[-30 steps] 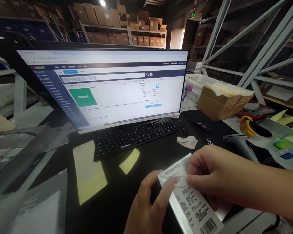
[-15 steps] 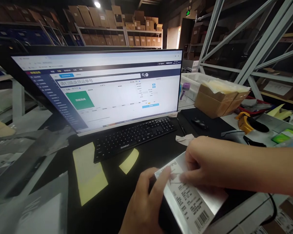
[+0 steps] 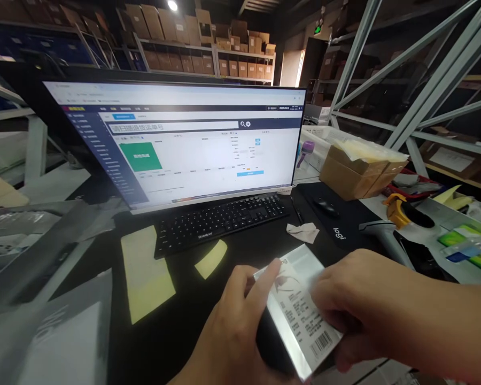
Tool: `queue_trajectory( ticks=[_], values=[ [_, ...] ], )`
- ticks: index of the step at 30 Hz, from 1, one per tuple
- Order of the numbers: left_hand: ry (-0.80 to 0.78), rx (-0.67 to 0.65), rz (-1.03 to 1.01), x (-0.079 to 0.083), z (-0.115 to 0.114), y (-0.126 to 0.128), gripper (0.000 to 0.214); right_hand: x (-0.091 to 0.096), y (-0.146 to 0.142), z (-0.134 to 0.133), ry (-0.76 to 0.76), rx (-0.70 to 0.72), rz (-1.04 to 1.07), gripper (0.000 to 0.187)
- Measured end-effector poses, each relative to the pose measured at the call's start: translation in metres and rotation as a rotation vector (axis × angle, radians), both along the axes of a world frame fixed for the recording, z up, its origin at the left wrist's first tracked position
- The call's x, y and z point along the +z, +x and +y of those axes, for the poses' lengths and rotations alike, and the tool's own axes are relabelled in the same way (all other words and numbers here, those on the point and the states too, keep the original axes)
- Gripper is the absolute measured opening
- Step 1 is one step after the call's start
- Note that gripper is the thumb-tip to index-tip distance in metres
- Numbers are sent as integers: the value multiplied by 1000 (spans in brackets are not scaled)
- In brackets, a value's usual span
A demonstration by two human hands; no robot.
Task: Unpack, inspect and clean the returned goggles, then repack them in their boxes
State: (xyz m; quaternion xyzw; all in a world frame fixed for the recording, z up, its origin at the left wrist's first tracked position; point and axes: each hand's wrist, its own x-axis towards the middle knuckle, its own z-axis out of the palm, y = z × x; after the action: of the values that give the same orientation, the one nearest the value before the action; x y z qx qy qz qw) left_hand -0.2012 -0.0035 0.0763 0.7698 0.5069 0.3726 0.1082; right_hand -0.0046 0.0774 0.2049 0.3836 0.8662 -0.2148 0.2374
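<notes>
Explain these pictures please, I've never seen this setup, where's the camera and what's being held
There is no robot, just a person's bare left hand and right hand. Every picture comes from one camera worn on the head, looking forward and down. The left hand holds a silvery box printed with text and a barcode. The right hand is at the box's right side, its fingertips partly hidden. On the dark surface lie a keyboard, a large yellow sheet, a small yellow strip, a white scrap, and a mouse on a pad. Behind stands a lit monitor.
</notes>
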Motion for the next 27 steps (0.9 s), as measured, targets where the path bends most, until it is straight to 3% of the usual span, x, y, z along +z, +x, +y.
queue_trajectory(
  ticks=[3,5,8,11,15,19,23,27],
  values=[
    [10,29,11,0,0,3,130,1,16,-14,94,6,159,23],
    [10,62,-4,-3,-1,5,139,-3,31,-21,288,79,407,12],
    [28,92,-42,-10,-2,8,155,-11,41,-23,495,333,621,46],
    [58,82,-92,-17,-1,8,160,-15,33,-16,421,549,526,70],
    [25,45,-151,-20,0,7,160,-19,20,-7,469,673,405,91],
    [3,-4,-156,-22,-1,10,169,-44,21,3,758,801,515,119],
    [-26,-9,-114,-20,1,11,167,-83,25,21,991,939,695,104],
    [-102,8,-108,-15,-3,13,161,-106,32,25,1103,891,669,92]
  ],
)
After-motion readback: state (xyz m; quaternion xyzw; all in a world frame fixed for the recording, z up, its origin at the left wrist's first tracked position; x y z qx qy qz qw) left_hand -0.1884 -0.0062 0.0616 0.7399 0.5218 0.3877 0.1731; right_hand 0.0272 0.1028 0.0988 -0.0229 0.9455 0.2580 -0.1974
